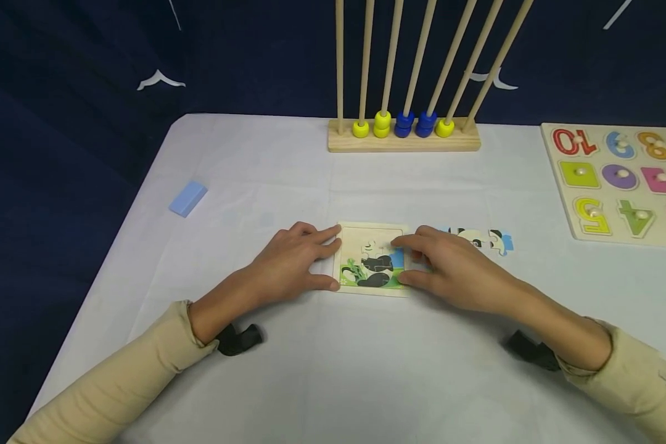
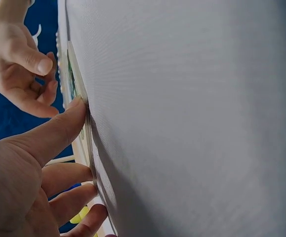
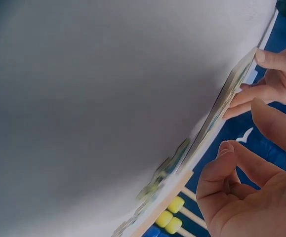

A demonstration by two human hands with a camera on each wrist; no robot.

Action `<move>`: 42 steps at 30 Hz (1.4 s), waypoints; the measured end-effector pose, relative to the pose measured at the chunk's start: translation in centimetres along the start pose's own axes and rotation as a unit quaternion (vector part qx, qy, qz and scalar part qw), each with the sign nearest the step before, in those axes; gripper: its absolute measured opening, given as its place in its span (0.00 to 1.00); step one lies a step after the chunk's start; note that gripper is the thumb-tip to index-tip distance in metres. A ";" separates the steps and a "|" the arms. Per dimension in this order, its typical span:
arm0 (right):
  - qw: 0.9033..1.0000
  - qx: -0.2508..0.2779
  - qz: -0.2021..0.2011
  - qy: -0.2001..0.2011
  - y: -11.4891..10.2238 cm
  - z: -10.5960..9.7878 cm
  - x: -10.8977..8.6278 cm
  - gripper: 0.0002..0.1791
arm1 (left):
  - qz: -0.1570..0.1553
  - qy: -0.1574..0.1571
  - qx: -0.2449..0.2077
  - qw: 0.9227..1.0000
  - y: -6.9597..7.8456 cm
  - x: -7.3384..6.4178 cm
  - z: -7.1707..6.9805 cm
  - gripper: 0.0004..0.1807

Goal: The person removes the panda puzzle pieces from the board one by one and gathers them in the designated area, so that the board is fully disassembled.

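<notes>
A small wooden jigsaw tray (image 1: pixel 370 226) lies on the white cloth, its lower part filled with panda picture pieces (image 1: pixel 374 271); the upper part shows bare wood. My left hand (image 1: pixel 288 262) rests its spread fingertips and thumb along the tray's left edge. Over the tray's right side is my right hand (image 1: pixel 455 268), thumb and index finger apart, with nothing seen between them; in the right wrist view its fingers (image 3: pixel 217 170) are bent. Loose panda pieces (image 1: pixel 483 239) lie just beyond the right hand, which partly hides them.
A wooden bead abacus (image 1: pixel 405 143) with upright rods stands at the table's back edge. On the right lies a number and shape peg board (image 1: pixel 566 209), cut off by the frame. A light blue block (image 1: pixel 188 198) lies at the left. Dark straps (image 1: pixel 238 340) hang by both wrists.
</notes>
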State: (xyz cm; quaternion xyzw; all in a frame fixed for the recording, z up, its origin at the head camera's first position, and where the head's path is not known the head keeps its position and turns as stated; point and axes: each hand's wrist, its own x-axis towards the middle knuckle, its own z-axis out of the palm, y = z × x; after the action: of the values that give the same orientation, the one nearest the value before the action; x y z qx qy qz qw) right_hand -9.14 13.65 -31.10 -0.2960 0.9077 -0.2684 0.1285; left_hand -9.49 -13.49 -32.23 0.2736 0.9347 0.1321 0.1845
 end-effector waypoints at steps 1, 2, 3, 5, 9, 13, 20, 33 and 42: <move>1.000 0.003 -0.004 -0.002 -0.2 0.0 0.2 0.24 | 0.000 0.000 0.000 1.000 0.0 0.0 0.0 0.41; 1.000 0.005 -0.007 -0.006 -0.3 0.1 0.4 0.24 | -0.001 0.000 0.000 1.000 0.0 0.0 -0.1 0.41; 1.000 0.007 -0.011 -0.008 -0.5 0.1 0.6 0.23 | -0.001 0.001 0.000 1.000 0.0 0.0 -0.1 0.41; 1.000 0.007 -0.016 -0.017 -0.8 0.1 1.0 0.23 | 0.000 0.001 0.000 1.000 0.0 0.0 -0.1 0.41; 0.999 -0.003 -0.020 -0.033 -1.3 0.2 1.9 0.23 | 0.001 0.002 -0.001 1.000 -0.1 0.0 0.0 0.41; 0.999 -0.011 -0.008 -0.051 -1.5 0.4 2.9 0.27 | 0.002 -0.001 -0.002 1.000 -0.1 0.0 0.0 0.41; 0.994 -0.032 0.017 -0.099 -1.4 0.8 3.8 0.32 | 0.002 -0.001 0.000 1.000 -0.1 0.0 0.0 0.42; 0.994 -0.029 0.031 -0.097 -1.5 1.0 3.9 0.30 | 0.000 0.003 -0.004 1.000 -0.1 -0.1 0.0 0.41; 0.997 -0.016 0.031 -0.075 -1.5 1.1 3.9 0.30 | -0.003 0.001 -0.005 1.000 -0.1 -0.1 0.0 0.41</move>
State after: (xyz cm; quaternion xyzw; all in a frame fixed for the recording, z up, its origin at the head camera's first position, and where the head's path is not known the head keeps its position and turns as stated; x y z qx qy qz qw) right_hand -11.06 9.82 -31.49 -0.2887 0.9085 -0.2266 0.1998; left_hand -9.47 -13.57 -32.25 0.2701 0.9349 0.1365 0.1857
